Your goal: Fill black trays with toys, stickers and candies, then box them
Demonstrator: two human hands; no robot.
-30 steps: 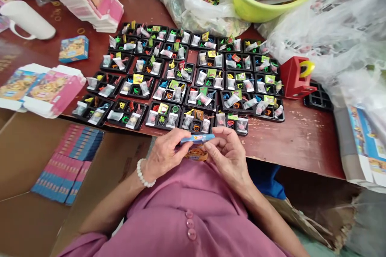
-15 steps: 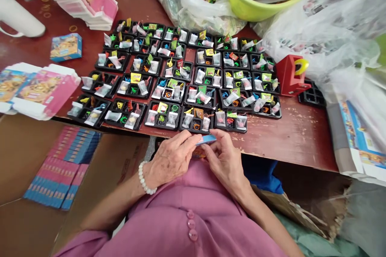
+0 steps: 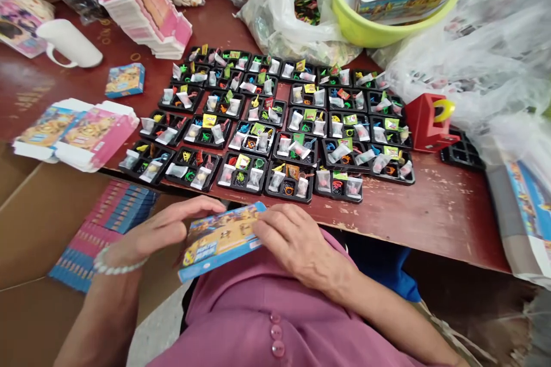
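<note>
A thin blue-edged printed box (image 3: 224,236) is tilted in front of my body, its yellow picture face upward. My right hand (image 3: 297,241) grips the box at its right end, fingers over the top edge. At the far left end of the box, my left hand (image 3: 172,223) has its fingers stretched out along the back edge. Whether the left fingers touch the box I cannot tell. Just beyond the hands, black trays (image 3: 288,180) filled with small wrapped packets and coloured plastic pieces stand in rows on the table.
An open carton (image 3: 26,229) at lower left holds rows of pink and blue boxes (image 3: 103,223). On the red-brown table (image 3: 451,200) are flattened boxes (image 3: 77,132), a closed box (image 3: 124,79), a white mug (image 3: 71,43), a red tape dispenser (image 3: 430,123) and a green tub (image 3: 365,34).
The box has come away from between both hands' fingertips and turned its picture face up. My left hand has moved left and its fingers have spread. The view has shifted left.
</note>
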